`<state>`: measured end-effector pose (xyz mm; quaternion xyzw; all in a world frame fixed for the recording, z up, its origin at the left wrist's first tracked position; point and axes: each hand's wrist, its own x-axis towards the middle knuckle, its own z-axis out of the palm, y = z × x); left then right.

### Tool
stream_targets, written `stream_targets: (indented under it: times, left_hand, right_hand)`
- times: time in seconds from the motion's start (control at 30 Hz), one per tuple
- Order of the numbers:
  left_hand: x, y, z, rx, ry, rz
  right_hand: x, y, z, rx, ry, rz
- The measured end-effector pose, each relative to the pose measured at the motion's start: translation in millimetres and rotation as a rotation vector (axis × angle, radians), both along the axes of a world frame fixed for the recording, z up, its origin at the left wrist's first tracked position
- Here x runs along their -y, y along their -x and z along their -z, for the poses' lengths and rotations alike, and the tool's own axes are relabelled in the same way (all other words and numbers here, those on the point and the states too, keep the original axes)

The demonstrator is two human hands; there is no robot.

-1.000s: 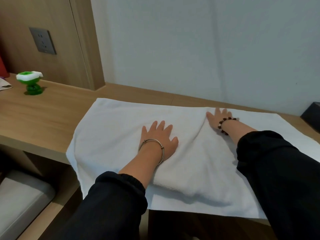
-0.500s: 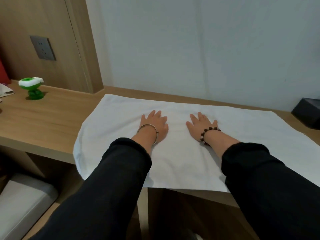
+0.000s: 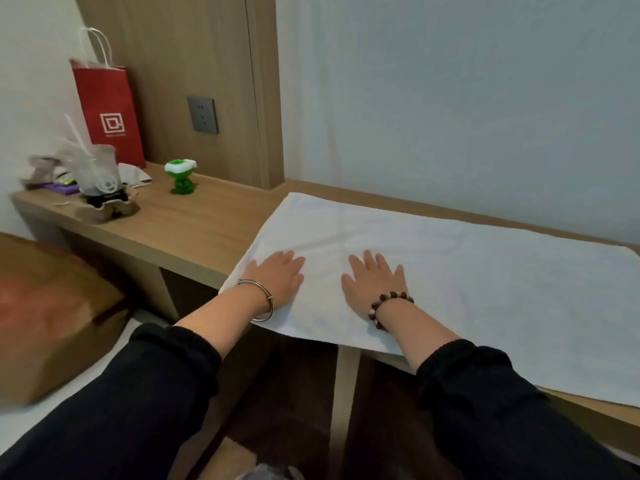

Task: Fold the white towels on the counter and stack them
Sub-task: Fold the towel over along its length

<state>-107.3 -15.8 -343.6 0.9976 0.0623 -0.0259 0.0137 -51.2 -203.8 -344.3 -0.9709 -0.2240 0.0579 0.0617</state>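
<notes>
On the wooden table (image 3: pixel 194 223), seen from the head camera, 1 white towel (image 3: pixel 467 271) lies spread flat, its near edge hanging slightly over the table's front. Both hands press on its left end. The left hand (image 3: pixel 277 273) lies flat with fingers straight near the towel's left edge, and the right hand (image 3: pixel 372 282) lies flat beside it with fingers spread. Neither grips anything. Farther left stand a red bag (image 3: pixel 107 112) and a green toy (image 3: pixel 181 176). The task looks early: the towel seems to be getting smoothed, no fold shows in it, and no stack is in view, so folding and stacking remain.
</notes>
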Motion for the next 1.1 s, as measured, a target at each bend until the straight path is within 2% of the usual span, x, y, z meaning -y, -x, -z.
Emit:
stream_targets:
  times: [0.07,0.13,0.23,0.33,0.37,0.4,0.47,0.53,0.63,0.7,0.8,0.87,0.93,1.0,1.03,1.07,1.1]
  left_hand:
    - [-21.6,11.8,4.7,0.035,-0.072,-0.029]
    - [-40.1,21.2,7.1,0.121,-0.057,-0.102]
    - [-57.7,31.9,13.4,0.386,0.188,-0.276]
    - [-63.1,43.2,20.3,0.667,0.513,-0.616]
    - [-62.1,45.9,19.8,0.675,0.643,-0.722]
    - [-60.3,47.3,19.3,0.607,0.775,-0.804]
    - [-54.1,48.9,18.6,0.418,1.032,-0.901]
    - [-48.6,50.8,16.7,0.363,1.215,-0.943]
    - [-42.7,47.0,-4.1,0.489,1.186,-0.821]
    - [-31.1,39.6,-30.8,0.583,1.200,-0.739]
    - [12.3,18.9,-72.9,0.668,1.186,-0.580]
    - [58.8,2.9,-95.3,0.693,1.134,-0.351]
    - [111.1,-1.7,-107.1,0.542,1.041,-0.030]
    - [153.8,-2.7,-101.0,0.159,0.882,0.274]
    - [168.4,-2.1,-91.7,-0.007,0.789,0.350]
    - [179.1,-0.6,-79.8,-0.093,0.675,0.375]
    - [185.2,-0.1,-66.7,-0.101,0.557,0.359]
  right_hand:
    - [2.4,2.1,1.4,0.020,-0.001,0.013]
    - [1.9,1.6,0.4,0.013,-0.008,0.013]
    - [0.2,-0.4,1.5,0.041,-0.013,0.010]
    - [1.2,-3.6,4.2,0.062,-0.007,0.011]
    - [1.6,-4.4,4.4,0.066,-0.005,0.012]
    - [2.0,-4.8,4.5,0.068,-0.005,0.012]
    - [2.2,-5.2,4.1,0.069,-0.010,0.014]
    - [1.6,-3.9,3.0,0.069,-0.015,0.030]
    - [4.0,0.9,0.7,0.094,-0.017,0.158]
    - [13.5,0.9,-3.2,0.088,-0.093,0.222]
    - [45.3,-7.8,-20.0,-0.027,-0.440,0.269]
    - [75.6,-16.6,-38.4,0.024,-0.604,0.343]
    - [109.5,-24.3,-54.7,0.107,-0.669,0.449]
    - [143.8,-28.9,-61.3,0.132,-0.678,0.552]
    - [159.3,-29.7,-61.5,0.128,-0.666,0.590]
    - [171.9,-29.4,-60.0,0.124,-0.648,0.617]
    - [181.9,-28.6,-57.0,0.118,-0.627,0.630]
